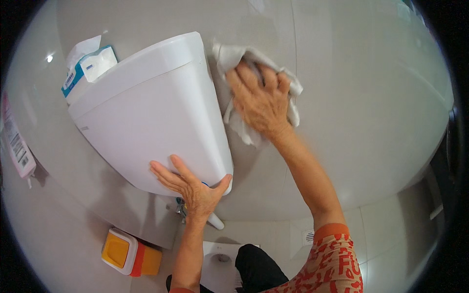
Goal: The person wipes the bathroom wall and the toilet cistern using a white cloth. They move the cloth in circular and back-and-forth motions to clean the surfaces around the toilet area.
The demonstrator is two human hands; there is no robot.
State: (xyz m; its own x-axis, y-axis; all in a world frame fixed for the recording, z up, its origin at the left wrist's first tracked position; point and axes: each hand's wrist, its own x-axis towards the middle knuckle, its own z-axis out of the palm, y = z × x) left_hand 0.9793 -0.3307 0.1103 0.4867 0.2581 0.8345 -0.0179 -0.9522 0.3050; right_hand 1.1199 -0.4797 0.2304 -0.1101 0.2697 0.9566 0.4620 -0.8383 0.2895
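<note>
A crumpled whitish cloth (238, 119) lies pressed against the grey tiled wall just right of a white wall-hung cistern (151, 105). My right hand (261, 95) grips the cloth, its fingers bent into the folds. Against the lower right part of the cistern rests my left hand (195, 188), fingers spread and thumb at the tank's edge, holding nothing. Part of a blue spot on the tank shows behind this hand.
A tissue pack (88, 68) sits on the cistern's top. Below are a yellow and orange bin (129, 251), a white squat toilet (220, 273), a pipe valve (181, 207) and a floor drain (308, 237). A pink-white bottle-like package (19, 146) is at far left.
</note>
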